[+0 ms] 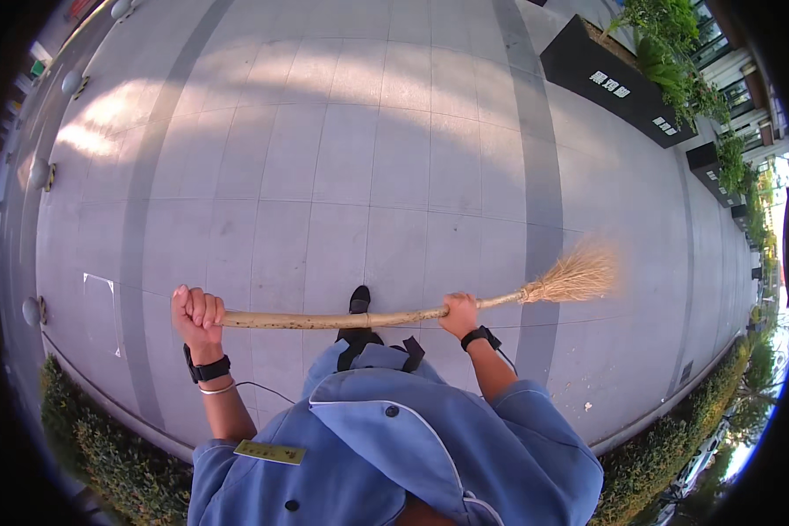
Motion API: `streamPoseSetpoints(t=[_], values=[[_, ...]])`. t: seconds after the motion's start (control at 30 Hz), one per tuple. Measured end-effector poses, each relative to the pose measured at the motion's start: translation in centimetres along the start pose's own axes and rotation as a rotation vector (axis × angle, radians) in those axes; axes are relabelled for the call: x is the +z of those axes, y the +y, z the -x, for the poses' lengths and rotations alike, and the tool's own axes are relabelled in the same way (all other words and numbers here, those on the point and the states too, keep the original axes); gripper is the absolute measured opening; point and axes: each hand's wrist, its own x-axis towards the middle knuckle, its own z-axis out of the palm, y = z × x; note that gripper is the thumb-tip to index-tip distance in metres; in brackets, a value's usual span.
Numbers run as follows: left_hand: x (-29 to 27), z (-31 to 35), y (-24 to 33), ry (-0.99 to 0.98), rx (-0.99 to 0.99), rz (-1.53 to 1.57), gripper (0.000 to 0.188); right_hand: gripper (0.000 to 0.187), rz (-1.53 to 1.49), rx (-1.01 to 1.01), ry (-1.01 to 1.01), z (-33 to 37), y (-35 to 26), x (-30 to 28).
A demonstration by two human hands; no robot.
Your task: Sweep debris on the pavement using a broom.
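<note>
A broom (324, 321) with a long pale wooden handle lies nearly level across the front of my body. Around the handle's left end my left hand (198, 316) is closed in a fist. My right hand (459, 316) grips the handle farther along, not far from the head. The straw bristles (577, 273) fan out to the right and look slightly blurred at their tips. Both wrists wear dark bands.
Grey paving slabs (359, 167) stretch ahead. Black planters (618, 83) with green plants stand at the far right. Round grey bollards (39, 174) line the left edge. Low hedges (114, 447) grow at the near left and near right. Small pale scraps (587, 406) lie on the ground at right.
</note>
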Motion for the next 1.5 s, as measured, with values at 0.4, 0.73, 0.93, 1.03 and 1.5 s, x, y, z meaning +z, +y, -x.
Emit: streamPoseSetpoints(t=[0.4, 0.73, 0.93, 1.03, 1.5], values=[[1.4, 10.2, 13.9, 0.253, 0.75, -0.186, 0.042, 0.013, -0.248, -0.774, 0.033, -30.4, -22.5, 0.4], [18.2, 9.2, 2.5, 0.175, 0.957, -0.521, 0.027, 0.01, -0.32, -0.846, -0.19, -36.0, -17.7, 1.2], [34.6, 1.9, -10.6, 0.534, 0.815, -0.543, 0.036, 0.009, -0.279, -0.657, 0.005, -40.0, 2.8, -7.2], [38.7, -3.2, -18.4, 0.028, 0.788, -0.565, 0.039, 0.007, -0.276, -0.428, 0.153, -41.8, 17.0, -11.7], [62.7, -8.4, -38.2, -0.99, 0.043, -0.274, 0.024, 0.015, -0.291, 0.699, 0.562, -5.4, 43.1, -18.1]])
